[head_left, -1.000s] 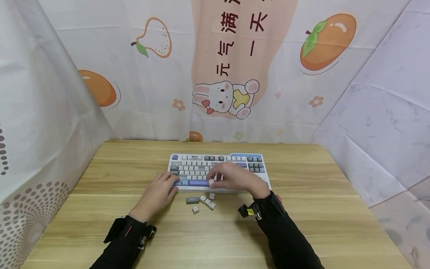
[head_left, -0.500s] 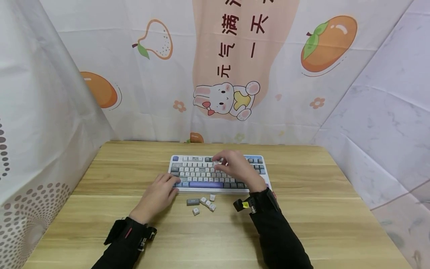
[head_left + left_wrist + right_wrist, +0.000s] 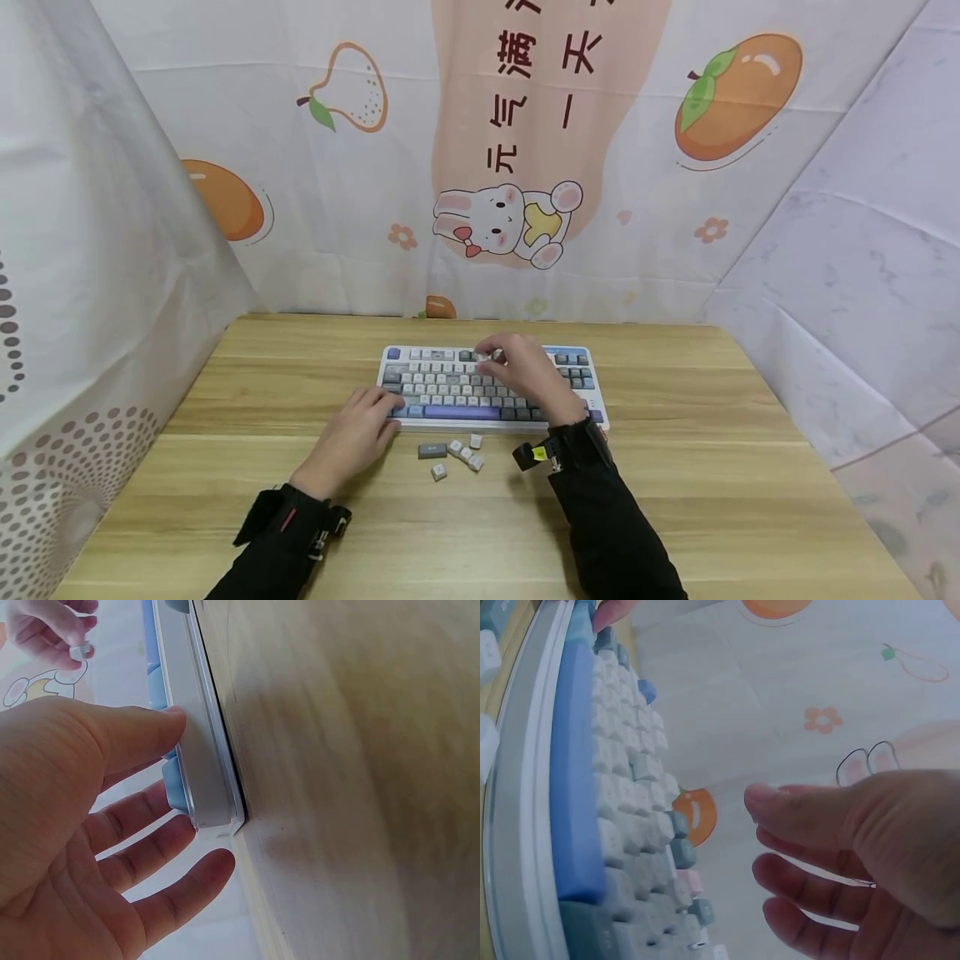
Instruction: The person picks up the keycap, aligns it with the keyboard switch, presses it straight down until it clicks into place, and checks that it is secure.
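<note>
A white keyboard (image 3: 442,379) with white, grey and blue-purple keys lies near the middle of the table. My left hand (image 3: 352,433) rests at its front left corner; in the left wrist view the thumb lies on the front edge and the other fingers are loosely extended around the corner. Over the back rows hovers my right hand (image 3: 528,375), pinching a small white keycap (image 3: 80,652) between thumb and forefinger. From the right wrist camera, that keycap is hidden behind the thumb. A wide grey keycap (image 3: 432,451) lies in front of the keyboard.
Several loose white keycaps (image 3: 467,454) are grouped just in front of the keyboard, beside the wide grey one. The wooden table (image 3: 480,533) ends at a printed cloth backdrop (image 3: 337,208) at the back.
My right hand has moved from above the spacebar toward the keyboard's back rows, carrying the keycap, then shifted only slightly. My left hand stays put.
</note>
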`<action>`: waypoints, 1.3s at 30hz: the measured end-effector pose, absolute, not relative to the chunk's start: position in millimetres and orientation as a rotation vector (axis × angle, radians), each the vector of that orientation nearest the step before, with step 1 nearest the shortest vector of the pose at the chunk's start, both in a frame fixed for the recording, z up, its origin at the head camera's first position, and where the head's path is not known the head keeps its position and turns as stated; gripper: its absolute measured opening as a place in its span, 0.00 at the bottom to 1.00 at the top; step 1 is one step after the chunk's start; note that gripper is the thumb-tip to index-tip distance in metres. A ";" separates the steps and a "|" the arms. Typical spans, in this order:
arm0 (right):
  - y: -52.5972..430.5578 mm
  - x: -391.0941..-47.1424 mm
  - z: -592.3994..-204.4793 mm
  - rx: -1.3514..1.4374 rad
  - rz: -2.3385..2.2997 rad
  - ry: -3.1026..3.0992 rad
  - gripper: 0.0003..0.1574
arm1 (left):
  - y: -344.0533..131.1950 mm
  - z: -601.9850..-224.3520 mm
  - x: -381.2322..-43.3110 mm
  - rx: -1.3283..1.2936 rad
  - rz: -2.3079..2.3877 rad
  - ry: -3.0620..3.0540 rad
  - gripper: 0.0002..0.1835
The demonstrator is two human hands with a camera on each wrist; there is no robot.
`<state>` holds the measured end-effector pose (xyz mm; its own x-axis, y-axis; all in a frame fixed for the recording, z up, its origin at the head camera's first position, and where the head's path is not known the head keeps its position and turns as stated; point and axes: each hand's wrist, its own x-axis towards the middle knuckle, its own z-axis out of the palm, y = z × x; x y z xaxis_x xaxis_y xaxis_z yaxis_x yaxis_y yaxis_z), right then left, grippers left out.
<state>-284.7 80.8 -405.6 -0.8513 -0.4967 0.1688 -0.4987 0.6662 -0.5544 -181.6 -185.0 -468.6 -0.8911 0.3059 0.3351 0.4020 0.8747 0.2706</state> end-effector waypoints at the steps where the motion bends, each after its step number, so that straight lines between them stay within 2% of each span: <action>1: 80.5 -285.4 -407.0 0.841 0.955 -2.866 0.17 | -185.0 -468.5 -181.4 -0.533 -0.487 -2.764 0.14; 14: 74.9 -293.2 -435.0 0.749 0.793 -2.948 0.16 | -185.4 -468.0 -183.9 -0.545 -0.492 -2.748 0.14; 39: 67.2 -294.2 -446.1 0.698 0.731 -2.877 0.11 | -185.2 -467.4 -183.0 -0.545 -0.492 -2.767 0.14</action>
